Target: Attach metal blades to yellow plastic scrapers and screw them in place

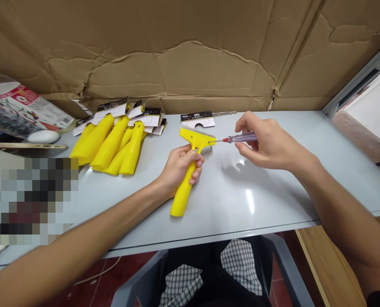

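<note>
My left hand (184, 167) is wrapped round the neck of a yellow plastic scraper (183, 194), whose wide head points away from me and whose hollow handle end points back. In my right hand (265, 140) is a screwdriver (241, 137) with a clear purple handle and a red collar, held level between thumb and fingers. Its thin shaft reaches left, and the tip meets the right end of the scraper's head, where a small screw shows. Behind the scraper a black-and-white card (198, 120) lies on the table, beside a thin metal strip (224, 113).
Several more yellow scrapers (108, 143) with cards are heaped at the left. Beyond them are a plastic package (24, 104) and a white mouse-shaped object (43, 136). Cardboard (190, 72) walls the back of the grey table (222, 204). A blurred patch covers the left front.
</note>
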